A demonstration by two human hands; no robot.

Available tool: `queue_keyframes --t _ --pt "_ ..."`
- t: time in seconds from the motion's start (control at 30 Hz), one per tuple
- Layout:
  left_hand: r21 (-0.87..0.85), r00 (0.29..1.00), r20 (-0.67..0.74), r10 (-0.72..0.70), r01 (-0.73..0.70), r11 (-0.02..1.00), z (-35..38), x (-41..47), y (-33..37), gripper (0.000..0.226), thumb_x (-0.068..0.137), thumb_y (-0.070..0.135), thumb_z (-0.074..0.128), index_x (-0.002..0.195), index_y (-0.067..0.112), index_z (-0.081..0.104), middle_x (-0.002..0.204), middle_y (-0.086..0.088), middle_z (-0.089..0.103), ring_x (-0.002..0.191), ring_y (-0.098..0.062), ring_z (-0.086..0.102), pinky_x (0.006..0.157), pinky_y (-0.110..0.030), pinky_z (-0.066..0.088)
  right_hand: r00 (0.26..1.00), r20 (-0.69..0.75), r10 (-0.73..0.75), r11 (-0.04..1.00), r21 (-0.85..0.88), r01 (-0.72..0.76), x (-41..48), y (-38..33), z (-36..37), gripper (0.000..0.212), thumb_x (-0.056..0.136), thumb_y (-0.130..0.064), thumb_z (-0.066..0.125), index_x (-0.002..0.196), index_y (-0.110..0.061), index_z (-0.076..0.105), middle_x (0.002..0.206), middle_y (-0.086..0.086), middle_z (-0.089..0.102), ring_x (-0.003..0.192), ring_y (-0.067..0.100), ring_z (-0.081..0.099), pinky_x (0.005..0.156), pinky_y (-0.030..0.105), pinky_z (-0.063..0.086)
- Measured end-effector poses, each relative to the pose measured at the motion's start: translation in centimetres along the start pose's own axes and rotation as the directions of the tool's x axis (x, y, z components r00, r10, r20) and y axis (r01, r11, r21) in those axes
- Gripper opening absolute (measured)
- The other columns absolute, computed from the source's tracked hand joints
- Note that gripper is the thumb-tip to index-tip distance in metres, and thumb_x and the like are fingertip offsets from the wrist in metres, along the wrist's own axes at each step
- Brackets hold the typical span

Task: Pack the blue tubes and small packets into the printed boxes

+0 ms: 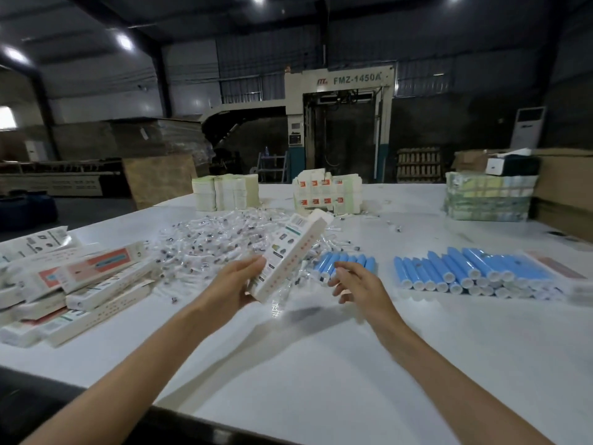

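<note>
Two bare forearms reach out from the near edge of the white table (321,354). Fingers and thumb of the left hand (237,281) curl round the lower end of a printed box (290,255), which slants up and away from the fingertips, probably so its near end faces the other hand for loading. The right hand (356,284) holds nothing; its fingers are loosely spread and blurred, tips at a short row of blue tubes (346,263), though contact cannot be made out. It looks poised to pick one.

Well right of those fingers lies a larger stack of tubes (465,268), caps toward the person, easy to pull from. Beyond both sets of fingertips spreads a heap of small packets (218,239). Left of the left hand's fingers, a pile of boxes (96,284) lies loose, likely already packed.

Far past the fingers, along the table's back edge, stand bundles of flat cartons (327,191). Behind is a dim warehouse with a large machine (346,123).
</note>
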State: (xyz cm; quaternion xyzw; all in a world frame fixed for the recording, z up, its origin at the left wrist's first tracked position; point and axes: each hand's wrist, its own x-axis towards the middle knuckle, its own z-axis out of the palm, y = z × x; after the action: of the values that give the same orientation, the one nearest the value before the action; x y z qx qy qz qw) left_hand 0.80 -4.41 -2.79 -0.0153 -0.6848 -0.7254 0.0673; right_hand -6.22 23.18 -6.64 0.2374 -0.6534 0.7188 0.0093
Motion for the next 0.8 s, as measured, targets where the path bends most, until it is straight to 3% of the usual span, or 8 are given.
queue_keyframes --t 0.13,0.27,0.33,0.43,0.53,0.63,0.7,0.8 --pt "-0.014 0.986 0.159 -0.038 0.041 0.999 5.1 0.5 -3.1 0.040 0.105 0.027 0.065 0.144 0.016 0.067 0.133 -0.013 0.074 0.111 -0.026 0.072 0.090 -0.038 0.062 0.998 0.065 0.024 0.992 0.123 -0.032 0.0 -0.3 0.3 0.048 0.094 -0.056 0.069 0.127 -0.020 0.066 0.119 0.008 0.074 0.105 0.019 0.072 0.082 0.033 0.059" --pt "0.012 0.938 0.333 -0.096 0.098 0.995 8.0 0.7 -3.9 0.039 0.104 0.020 0.069 0.143 0.022 0.068 0.140 -0.013 0.071 0.121 -0.029 0.070 0.088 -0.037 0.060 1.000 0.023 0.014 0.992 0.122 -0.016 0.1 0.5 -0.3 0.035 0.100 -0.033 0.068 0.133 -0.023 0.063 0.124 0.001 0.076 0.115 0.023 0.072 0.100 0.047 0.057" --pt "0.071 0.924 0.361 -0.129 0.110 0.991 8.8 1.2 -3.3 0.039 0.101 0.035 0.075 0.139 0.030 0.071 0.137 -0.009 0.073 0.120 -0.027 0.073 0.089 -0.034 0.059 0.998 0.049 0.037 0.995 0.093 -0.041 0.0 0.6 -0.8 0.034 0.102 -0.030 0.066 0.135 -0.024 0.063 0.125 0.001 0.075 0.115 0.025 0.072 0.100 0.047 0.056" --pt "0.123 0.933 0.332 -0.141 0.105 0.987 9.3 2.6 -3.1 0.041 0.097 0.050 0.076 0.134 0.031 0.074 0.129 -0.009 0.077 0.116 -0.028 0.075 0.092 -0.038 0.062 0.991 0.092 0.094 0.995 0.016 -0.096 0.1 0.7 -1.5 0.040 0.099 -0.045 0.067 0.135 -0.027 0.065 0.122 0.000 0.076 0.111 0.023 0.073 0.096 0.042 0.057" --pt "0.090 0.956 0.270 -0.115 0.093 0.992 8.8 3.9 -3.7 0.040 0.090 0.044 0.084 0.125 0.028 0.079 0.121 -0.010 0.080 0.106 -0.027 0.078 0.079 -0.033 0.063 0.979 -0.079 0.190 0.981 -0.037 -0.193 1.6 0.9 -2.6 0.051 0.097 -0.067 0.057 0.121 -0.024 0.069 0.109 0.003 0.076 0.092 0.016 0.073 0.080 0.031 0.057" --pt "-0.036 0.987 0.127 -0.095 0.100 0.994 7.2 4.9 -4.7 0.032 0.086 0.043 0.086 0.113 0.026 0.083 0.115 -0.012 0.081 0.092 -0.025 0.080 0.069 -0.035 0.063 0.949 -0.283 0.139 0.903 -0.356 -0.239 3.9 2.3 -4.5 0.041 0.104 -0.048 0.057 0.132 -0.019 0.059 0.126 0.007 0.065 0.105 0.019 0.062 0.088 0.036 0.050" --pt "-0.074 0.994 0.059 -0.097 0.101 0.992 6.3 5.3 -5.5 0.028 0.091 0.039 0.084 0.114 0.024 0.082 0.113 -0.012 0.082 0.090 -0.025 0.080 0.069 -0.035 0.064 0.968 -0.239 0.073 0.698 -0.682 -0.220 5.0 3.5 -5.7 0.052 0.105 -0.031 0.059 0.152 -0.014 0.044 0.147 0.008 0.051 0.132 0.025 0.049 0.106 0.040 0.043" --pt "-0.129 0.996 0.050 -0.076 0.082 0.988 5.9 5.5 -6.1 0.035 0.091 0.035 0.085 0.123 0.022 0.077 0.113 -0.014 0.081 0.090 -0.025 0.080 0.070 -0.036 0.064 0.987 -0.124 0.105 0.546 -0.822 -0.162 5.9 3.8 -5.8 0.055 0.108 -0.033 0.052 0.158 -0.014 0.037 0.159 0.004 0.042 0.145 0.024 0.039 0.115 0.043 0.038"
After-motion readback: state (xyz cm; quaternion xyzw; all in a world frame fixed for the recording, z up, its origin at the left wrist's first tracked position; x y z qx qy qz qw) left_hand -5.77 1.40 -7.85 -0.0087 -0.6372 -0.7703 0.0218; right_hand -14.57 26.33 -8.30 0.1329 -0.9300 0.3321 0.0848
